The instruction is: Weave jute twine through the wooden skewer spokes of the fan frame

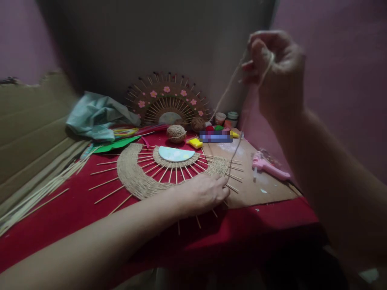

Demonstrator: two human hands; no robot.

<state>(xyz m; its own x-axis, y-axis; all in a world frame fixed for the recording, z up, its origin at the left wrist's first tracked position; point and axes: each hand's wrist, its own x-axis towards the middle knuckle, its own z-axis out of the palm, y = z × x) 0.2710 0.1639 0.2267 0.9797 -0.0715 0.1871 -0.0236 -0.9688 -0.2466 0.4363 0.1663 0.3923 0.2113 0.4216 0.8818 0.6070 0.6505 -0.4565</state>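
A half-round woven fan frame (130, 173) lies on the red cloth, its thin sticks radiating from a pale blue half-disc (177, 153). Tan twine is woven through the sticks in a wide outer band and a narrow inner one. My left hand (208, 191) rests over the band's front right part, fingers closed at the sticks where the twine comes up; the fingertips are partly hidden. Raised high at the right, my right hand (276, 60) pinches the twine (236, 151), which runs down to the weaving. Another length slants from this hand toward the back of the table.
Behind stands a finished-looking fan (167, 96) with pink flowers. Twine balls (176, 133), a yellow packet (195, 143) and small paint pots (232, 117) sit before it. A pink glue gun (273, 169) lies on cardboard (250, 189) at right. Loose sticks (45, 193) and a crumpled bag (96, 117) are left.
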